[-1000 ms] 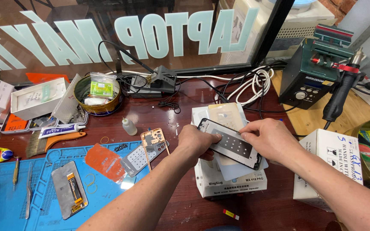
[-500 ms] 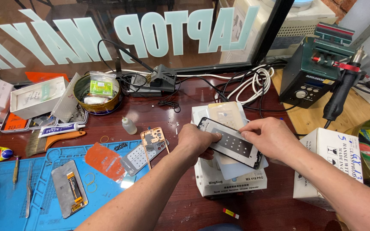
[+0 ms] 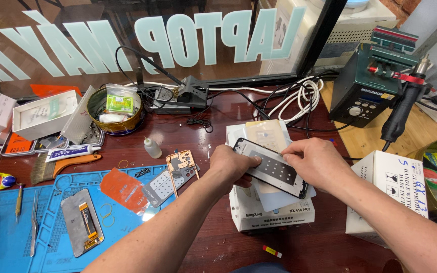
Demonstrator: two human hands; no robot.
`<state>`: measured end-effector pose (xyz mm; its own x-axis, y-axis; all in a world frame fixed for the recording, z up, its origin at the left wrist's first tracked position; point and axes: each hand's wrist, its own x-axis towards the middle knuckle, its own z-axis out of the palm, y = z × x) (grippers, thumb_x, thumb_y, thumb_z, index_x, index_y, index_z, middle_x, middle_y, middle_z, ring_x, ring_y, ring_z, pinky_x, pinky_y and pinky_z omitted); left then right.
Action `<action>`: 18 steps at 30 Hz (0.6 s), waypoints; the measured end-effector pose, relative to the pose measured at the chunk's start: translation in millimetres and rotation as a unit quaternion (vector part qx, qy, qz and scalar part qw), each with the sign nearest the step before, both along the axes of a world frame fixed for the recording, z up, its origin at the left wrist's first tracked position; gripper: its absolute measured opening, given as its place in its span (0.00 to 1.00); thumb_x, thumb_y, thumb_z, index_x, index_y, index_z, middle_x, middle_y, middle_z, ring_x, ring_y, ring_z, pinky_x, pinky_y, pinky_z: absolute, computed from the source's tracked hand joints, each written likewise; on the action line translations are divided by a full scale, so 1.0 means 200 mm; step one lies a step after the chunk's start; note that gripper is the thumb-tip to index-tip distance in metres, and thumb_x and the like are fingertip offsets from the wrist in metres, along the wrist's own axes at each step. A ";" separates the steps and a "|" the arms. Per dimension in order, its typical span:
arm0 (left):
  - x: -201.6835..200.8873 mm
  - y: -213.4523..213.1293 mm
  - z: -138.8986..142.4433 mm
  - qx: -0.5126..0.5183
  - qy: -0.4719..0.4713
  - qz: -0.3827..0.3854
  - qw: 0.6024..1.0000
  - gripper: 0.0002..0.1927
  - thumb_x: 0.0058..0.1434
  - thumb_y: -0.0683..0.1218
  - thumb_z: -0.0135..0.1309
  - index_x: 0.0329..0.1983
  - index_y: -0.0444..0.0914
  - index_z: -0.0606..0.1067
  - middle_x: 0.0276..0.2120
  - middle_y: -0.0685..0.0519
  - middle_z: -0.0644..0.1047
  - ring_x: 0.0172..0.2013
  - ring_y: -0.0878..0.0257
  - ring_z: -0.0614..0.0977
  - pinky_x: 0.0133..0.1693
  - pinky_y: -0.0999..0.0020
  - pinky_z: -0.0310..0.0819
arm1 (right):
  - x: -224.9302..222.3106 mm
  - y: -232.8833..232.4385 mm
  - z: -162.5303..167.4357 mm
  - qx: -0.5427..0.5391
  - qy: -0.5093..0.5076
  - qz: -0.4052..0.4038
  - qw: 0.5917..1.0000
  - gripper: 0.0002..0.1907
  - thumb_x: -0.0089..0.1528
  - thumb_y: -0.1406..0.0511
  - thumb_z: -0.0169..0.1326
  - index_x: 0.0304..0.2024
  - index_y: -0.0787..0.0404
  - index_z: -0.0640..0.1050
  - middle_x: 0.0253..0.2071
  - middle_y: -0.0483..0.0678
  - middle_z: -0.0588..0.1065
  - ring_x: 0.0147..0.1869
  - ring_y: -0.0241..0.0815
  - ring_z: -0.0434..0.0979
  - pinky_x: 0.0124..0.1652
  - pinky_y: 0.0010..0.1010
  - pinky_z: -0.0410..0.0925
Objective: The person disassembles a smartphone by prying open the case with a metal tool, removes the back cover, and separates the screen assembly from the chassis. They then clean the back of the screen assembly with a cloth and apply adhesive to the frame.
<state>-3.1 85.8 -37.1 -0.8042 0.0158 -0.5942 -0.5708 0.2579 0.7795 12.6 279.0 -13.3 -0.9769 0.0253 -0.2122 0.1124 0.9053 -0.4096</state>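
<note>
A dark phone screen panel [image 3: 274,169] with a grid of pale rectangles lies tilted on a white box-shaped machine [image 3: 271,215]. My left hand [image 3: 231,167] grips the panel's left end with the thumb on top. My right hand [image 3: 317,164] holds its right end, fingers pressing along the far edge. A pale thin sheet [image 3: 266,134] lies under the panel on the machine's top.
A blue work mat [image 3: 31,230] at the left carries a phone part with a flex cable [image 3: 82,227], tweezers and an orange film [image 3: 122,189]. A copper-coloured phone frame [image 3: 182,164], small bottle [image 3: 151,148], round tin [image 3: 115,108], hot-air station [image 3: 373,81] and white carton [image 3: 388,189] stand around.
</note>
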 end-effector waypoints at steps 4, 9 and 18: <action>-0.01 0.01 -0.01 -0.006 0.002 -0.005 1.000 0.18 0.54 0.45 0.68 0.38 0.24 0.79 0.29 0.40 0.83 0.21 0.56 0.84 0.22 0.65 0.82 | 0.01 -0.02 0.02 -0.006 0.011 0.003 1.000 0.12 0.60 0.60 0.58 0.44 0.51 0.86 0.36 0.52 0.85 0.40 0.47 0.86 0.45 0.37 0.76; -0.01 0.02 -0.01 -0.002 -0.003 0.008 1.000 0.18 0.54 0.44 0.69 0.37 0.24 0.79 0.29 0.39 0.83 0.21 0.55 0.83 0.21 0.64 0.81 | -0.07 -0.10 -0.02 -0.021 0.039 0.030 0.999 0.12 0.60 0.60 0.57 0.43 0.52 0.86 0.37 0.53 0.84 0.41 0.48 0.86 0.45 0.38 0.76; -0.02 -0.03 0.00 0.012 -0.007 0.019 1.000 0.18 0.53 0.44 0.69 0.38 0.25 0.78 0.31 0.41 0.83 0.21 0.55 0.84 0.21 0.65 0.81 | -0.23 -0.06 -0.06 -0.098 0.114 0.057 0.987 0.14 0.60 0.58 0.58 0.45 0.55 0.85 0.38 0.50 0.84 0.40 0.45 0.85 0.43 0.35 0.74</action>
